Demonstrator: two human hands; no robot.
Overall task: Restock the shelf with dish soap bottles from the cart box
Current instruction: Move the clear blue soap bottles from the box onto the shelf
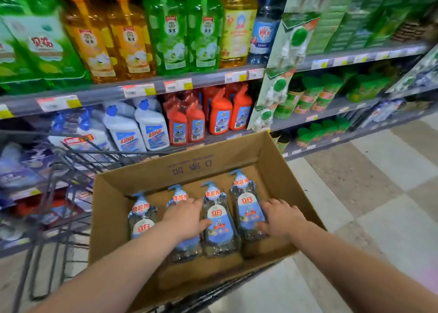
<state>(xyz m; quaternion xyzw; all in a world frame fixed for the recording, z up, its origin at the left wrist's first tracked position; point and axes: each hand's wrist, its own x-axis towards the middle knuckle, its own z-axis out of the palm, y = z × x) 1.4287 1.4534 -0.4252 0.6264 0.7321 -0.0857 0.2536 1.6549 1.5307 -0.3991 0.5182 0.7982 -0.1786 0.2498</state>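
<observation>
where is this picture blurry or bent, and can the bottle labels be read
Head view: bottles in the box are sharp, labels readable; the cart and the shelf at its left end are blurred; the wide lens tilts and bows the shelf; light is even, no strong glare.
</observation>
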